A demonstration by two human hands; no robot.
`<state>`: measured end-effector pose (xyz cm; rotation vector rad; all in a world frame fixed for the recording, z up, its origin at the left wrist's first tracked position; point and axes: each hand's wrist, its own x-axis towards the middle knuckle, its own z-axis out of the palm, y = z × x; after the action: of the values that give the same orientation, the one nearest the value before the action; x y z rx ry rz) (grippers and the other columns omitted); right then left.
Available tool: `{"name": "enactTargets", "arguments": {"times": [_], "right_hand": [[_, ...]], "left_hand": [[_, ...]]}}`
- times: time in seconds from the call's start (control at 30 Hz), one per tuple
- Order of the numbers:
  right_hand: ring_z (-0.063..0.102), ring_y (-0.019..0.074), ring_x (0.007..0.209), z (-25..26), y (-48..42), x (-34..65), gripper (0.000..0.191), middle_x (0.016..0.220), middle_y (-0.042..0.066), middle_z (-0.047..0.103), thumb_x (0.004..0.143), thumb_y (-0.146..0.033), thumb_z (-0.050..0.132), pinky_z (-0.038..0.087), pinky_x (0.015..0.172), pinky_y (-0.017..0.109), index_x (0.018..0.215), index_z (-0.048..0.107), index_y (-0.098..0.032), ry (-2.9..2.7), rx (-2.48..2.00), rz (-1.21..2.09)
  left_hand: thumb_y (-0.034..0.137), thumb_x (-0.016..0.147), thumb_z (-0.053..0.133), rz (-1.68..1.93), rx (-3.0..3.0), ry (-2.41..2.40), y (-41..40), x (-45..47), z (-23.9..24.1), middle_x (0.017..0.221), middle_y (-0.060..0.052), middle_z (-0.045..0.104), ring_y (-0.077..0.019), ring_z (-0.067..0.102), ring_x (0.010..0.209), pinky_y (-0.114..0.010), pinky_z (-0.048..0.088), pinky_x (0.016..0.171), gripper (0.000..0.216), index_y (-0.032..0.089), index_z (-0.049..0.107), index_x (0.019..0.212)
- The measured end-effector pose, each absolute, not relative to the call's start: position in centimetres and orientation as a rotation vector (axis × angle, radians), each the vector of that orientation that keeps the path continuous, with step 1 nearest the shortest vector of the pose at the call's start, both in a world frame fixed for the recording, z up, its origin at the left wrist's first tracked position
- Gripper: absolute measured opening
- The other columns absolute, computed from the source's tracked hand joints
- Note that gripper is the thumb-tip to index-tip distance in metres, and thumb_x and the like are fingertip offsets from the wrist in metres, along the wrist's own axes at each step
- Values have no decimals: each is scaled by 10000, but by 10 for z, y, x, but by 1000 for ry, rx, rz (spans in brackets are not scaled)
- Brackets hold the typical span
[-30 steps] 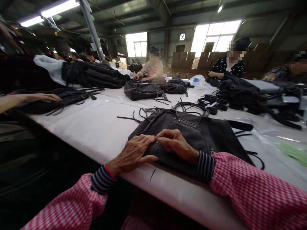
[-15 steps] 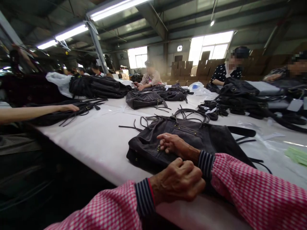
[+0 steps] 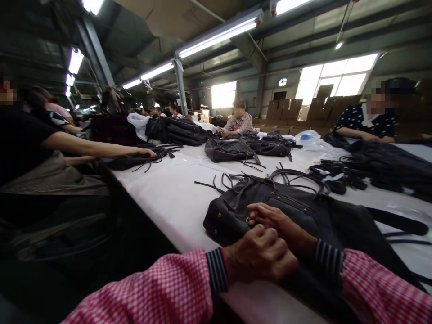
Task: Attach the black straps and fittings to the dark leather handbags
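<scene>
A dark grey handbag [image 3: 303, 211] with straps and brass studs lies flat on the white table [image 3: 175, 193] in front of me. My right hand [image 3: 276, 222] rests on the bag's near end with its fingers curled against the fabric. My left hand [image 3: 259, 261] is closed in a fist at the bag's near edge, just in front of the right wrist; what it holds, if anything, is hidden. Both arms wear pink checked sleeves with striped cuffs.
A person's bare arm [image 3: 97, 146] reaches from the left onto another dark bag [image 3: 141, 159]. More dark bags [image 3: 232, 148] and straps [image 3: 330, 175] lie further back. Other people sit at the far side and right. A plastic bag [image 3: 308, 139] lies behind.
My left hand left the bag's top, closed into a fist and came to the near edge by my right wrist. The view swung left and lifted.
</scene>
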<state>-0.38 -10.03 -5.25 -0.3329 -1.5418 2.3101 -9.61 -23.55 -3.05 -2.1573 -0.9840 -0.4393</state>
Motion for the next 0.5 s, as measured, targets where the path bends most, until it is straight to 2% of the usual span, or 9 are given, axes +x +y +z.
{"name": "enactTargets", "arguments": {"times": [0.1,0.2,0.4,0.5], "right_hand": [[655,171,916,-50,-108,-3,425,969,38,659,916,-536,677,508,737,269,1160,675,-189,-1710,-337,2179],[649,192,906,-47,-116,-1,403,968,41,674,932,-516,658,495,709,286,1165,668,-188,-1995,-391,1898],[619,195,894,-46,-132,5,176,981,37,647,970,-355,615,511,812,333,1034,686,-208,-2345,-301,1186],[633,204,917,-52,-140,7,170,1015,56,647,966,-242,582,531,817,333,1116,663,-232,-2394,-222,856]], "left_hand": [[149,967,586,-312,-2072,-1062,-260,-156,-19,911,-32,702,-173,638,827,-333,491,719,58,167,641,964],[119,987,564,-246,-2038,-1064,-279,-199,-15,997,-38,735,-178,674,1009,-326,532,871,115,160,647,1057],[78,971,567,-309,-2015,-1207,-292,-224,-32,1118,-55,742,-206,677,1122,-339,555,949,154,148,651,1080],[107,992,515,-289,-2112,-1409,-302,-217,-34,1258,-100,701,-222,641,1219,-351,552,1010,286,172,623,1249]]}}
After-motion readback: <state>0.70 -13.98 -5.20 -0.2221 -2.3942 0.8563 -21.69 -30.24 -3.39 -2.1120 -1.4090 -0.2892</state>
